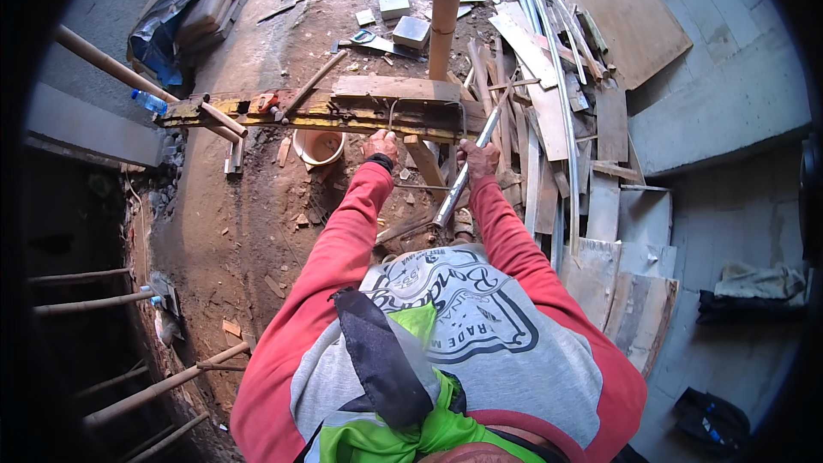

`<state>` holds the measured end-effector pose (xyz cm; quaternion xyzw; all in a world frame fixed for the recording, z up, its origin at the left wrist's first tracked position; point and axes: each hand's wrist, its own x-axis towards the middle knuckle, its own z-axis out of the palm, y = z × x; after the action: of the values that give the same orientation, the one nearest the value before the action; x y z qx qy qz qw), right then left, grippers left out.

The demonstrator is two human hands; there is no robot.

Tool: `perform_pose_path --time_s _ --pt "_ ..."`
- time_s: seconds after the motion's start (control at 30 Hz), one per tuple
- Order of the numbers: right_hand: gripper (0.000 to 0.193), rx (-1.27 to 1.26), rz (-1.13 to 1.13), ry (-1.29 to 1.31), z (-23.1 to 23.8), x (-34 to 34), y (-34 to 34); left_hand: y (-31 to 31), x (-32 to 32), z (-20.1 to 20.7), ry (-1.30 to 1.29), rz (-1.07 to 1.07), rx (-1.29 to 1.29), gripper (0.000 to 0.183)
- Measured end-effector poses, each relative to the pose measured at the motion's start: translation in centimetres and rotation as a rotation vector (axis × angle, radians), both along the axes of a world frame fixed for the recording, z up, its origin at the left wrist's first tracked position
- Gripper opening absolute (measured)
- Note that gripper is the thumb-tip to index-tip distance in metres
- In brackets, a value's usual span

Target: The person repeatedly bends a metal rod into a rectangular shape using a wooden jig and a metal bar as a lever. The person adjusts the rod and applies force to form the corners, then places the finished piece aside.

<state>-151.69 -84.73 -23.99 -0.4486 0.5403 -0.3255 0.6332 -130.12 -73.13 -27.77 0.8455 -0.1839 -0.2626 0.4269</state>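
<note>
My left hand [381, 146] is closed round the end of a thin bent steel rod [392, 116] at the near edge of the narrow wooden bench [360, 126]. My right hand [478, 157] is wrapped round a silver metal pipe [455, 193], which slants from near my body up to the far right, across the bench's right part. Another thin upright length of rod [464, 120] rises by my right hand; whether it joins the rod at my left hand is unclear. A short plank [396, 87] lies along the bench top, with a wooden stick [315, 84] and a small orange tool [264, 103] to its left.
A pale bucket [319, 146] stands below the bench. A bamboo post [446, 17] rises behind it. Scrap timber [549, 111] fills the right side. A handsaw [377, 41] and grey blocks [411, 32] lie beyond. Bamboo poles [163, 386] edge a dark drop at left.
</note>
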Motion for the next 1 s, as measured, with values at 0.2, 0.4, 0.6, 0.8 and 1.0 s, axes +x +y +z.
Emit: perform_pose_path --time_s 0.2,0.4,0.6,0.8,1.0 --pt "0.026 -0.046 -0.015 -0.076 0.1 1.1 -0.6 -0.2 0.2 -1.3 -0.022 0.024 -0.031 0.024" --pt "0.037 -0.125 -0.086 -0.029 0.3 1.2 -1.0 0.1 -1.0 1.8 -0.016 0.03 -0.136 0.029" --pt "0.036 -0.149 -0.087 -0.154 3.3 1.2 -0.1 0.4 -2.1 3.2 0.069 0.064 -0.299 0.024" --pt "0.032 -0.131 -0.049 -0.121 3.6 1.4 0.7 0.4 -1.1 2.1 0.019 0.133 -0.19 0.03" --pt "0.028 -0.066 -0.05 -0.122 2.7 1.1 1.9 0.5 -0.7 4.0 -0.077 0.151 -0.169 0.036"
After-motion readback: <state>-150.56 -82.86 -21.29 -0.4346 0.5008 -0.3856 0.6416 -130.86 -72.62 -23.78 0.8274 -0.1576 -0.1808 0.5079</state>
